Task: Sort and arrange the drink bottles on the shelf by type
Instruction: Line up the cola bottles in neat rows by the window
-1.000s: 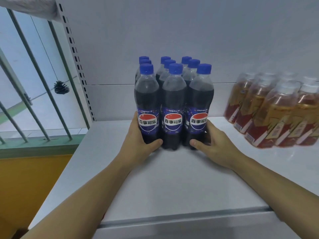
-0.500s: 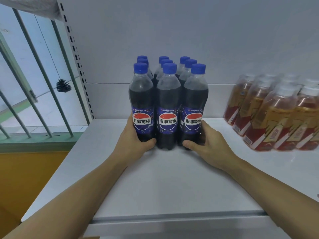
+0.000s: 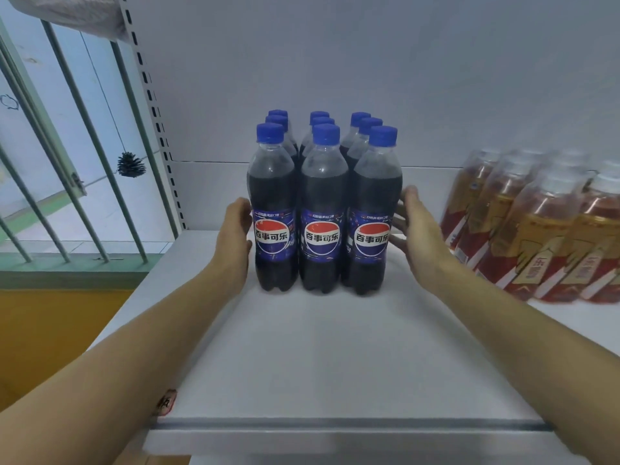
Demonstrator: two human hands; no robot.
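cola bottles (image 3: 323,209): upright, caps up, labels facing camera | left hand (image 3: 235,243): flat against block | right hand (image 3: 419,236): open, alongside, contact unclear | shelf (image 3: 322,357)

You've got soft, even light w/ daylight from the window (image 3: 50,156) at left; tea bottles (image 3: 536,229) blurred, edges fisheye-bent.

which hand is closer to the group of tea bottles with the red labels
Right. The right hand sits between the cola bottles and the tea bottles, just left of the tea. The left hand is on the far side of the cola block.
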